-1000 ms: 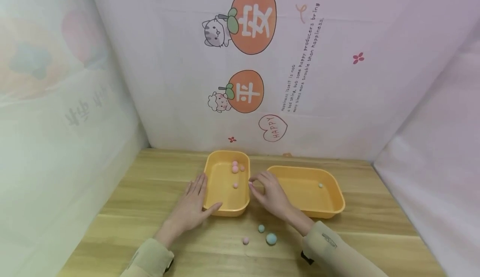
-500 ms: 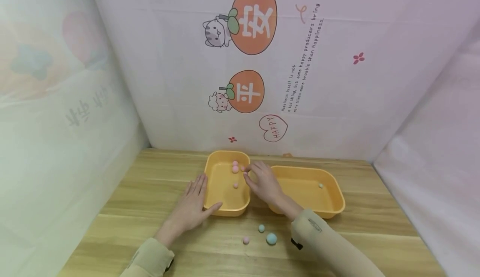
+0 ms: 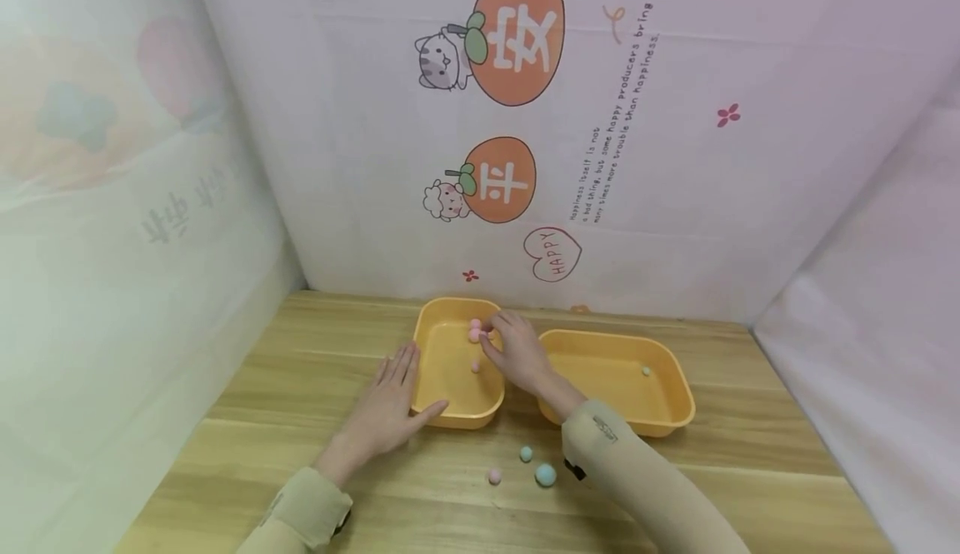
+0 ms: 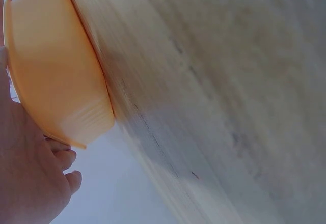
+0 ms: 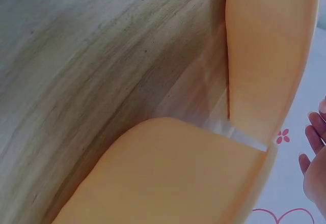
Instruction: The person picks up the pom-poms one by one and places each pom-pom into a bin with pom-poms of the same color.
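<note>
Right hand (image 3: 519,356): thumb and fingertips pinch a small pink ball (image 3: 483,335) inside the far right part of the left yellow tray (image 3: 444,381).
Left hand (image 3: 384,408): fingers extended, resting along the same tray's left rim, thumb over the near rim.
Left tray: other pink balls sit inside, two touching near the pinched one, a third (image 3: 475,366) nearer the viewer.
Right yellow tray (image 3: 596,379): one pale green ball (image 3: 646,371) near its right side.
Wooden table (image 3: 420,487): in front of the trays, a loose pink ball (image 3: 494,476), a small teal ball (image 3: 526,453) and a larger blue ball (image 3: 545,475).
Back cloth writing: printed sideways, "安" and "平" on orange fruits (image 3: 501,179); "HAPPY" in a heart (image 3: 552,254); "Happiness itself is not a bad thing, but some happy producers bring many times more trouble than happiness."
Right sleeve (image 3: 611,446): small label, too small to read.
</note>
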The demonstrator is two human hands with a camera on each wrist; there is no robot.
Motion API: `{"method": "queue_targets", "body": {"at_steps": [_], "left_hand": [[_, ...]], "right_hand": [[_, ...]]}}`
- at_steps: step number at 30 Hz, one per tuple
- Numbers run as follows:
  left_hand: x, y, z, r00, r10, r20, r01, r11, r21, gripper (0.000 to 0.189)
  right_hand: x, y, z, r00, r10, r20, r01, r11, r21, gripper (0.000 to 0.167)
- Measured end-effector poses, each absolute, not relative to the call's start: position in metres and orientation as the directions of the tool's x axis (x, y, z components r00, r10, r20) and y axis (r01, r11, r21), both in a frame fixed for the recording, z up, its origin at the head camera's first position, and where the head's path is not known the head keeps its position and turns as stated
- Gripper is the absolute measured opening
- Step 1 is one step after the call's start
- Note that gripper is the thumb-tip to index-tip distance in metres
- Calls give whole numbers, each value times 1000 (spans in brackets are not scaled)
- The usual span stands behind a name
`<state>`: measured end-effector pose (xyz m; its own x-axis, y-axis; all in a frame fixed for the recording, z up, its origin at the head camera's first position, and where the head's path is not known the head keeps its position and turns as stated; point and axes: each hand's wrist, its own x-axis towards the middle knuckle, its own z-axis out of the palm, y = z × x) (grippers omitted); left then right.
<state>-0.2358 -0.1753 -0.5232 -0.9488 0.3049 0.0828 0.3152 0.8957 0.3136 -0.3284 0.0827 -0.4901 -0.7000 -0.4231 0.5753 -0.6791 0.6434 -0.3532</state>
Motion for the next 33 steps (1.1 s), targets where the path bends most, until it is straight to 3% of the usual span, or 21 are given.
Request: {"method": "queue_targets", "body": {"at_steps": [7,18,24,33], "left_hand": [[-235,-173,-524,-948,308,74,315,896,314,112],[-240,-174,-518,-948,311,68,316,890,329,112],[-238,-177,-518,-948,313,59,315,890,330,112],[-240,-181,-521,-945,320,75,326,886,330,112]], "right_hand": [[-334,80,-496,-744,-405,531,-640,661,-393,9],[-347,76,-499,-750,-398,527,-628,679,-380,14],[-359,80,-516,-711,-391,584,-675,613,-411,26],[-333,74,-486,-731,-410,545,-668,592,-451,23]]}}
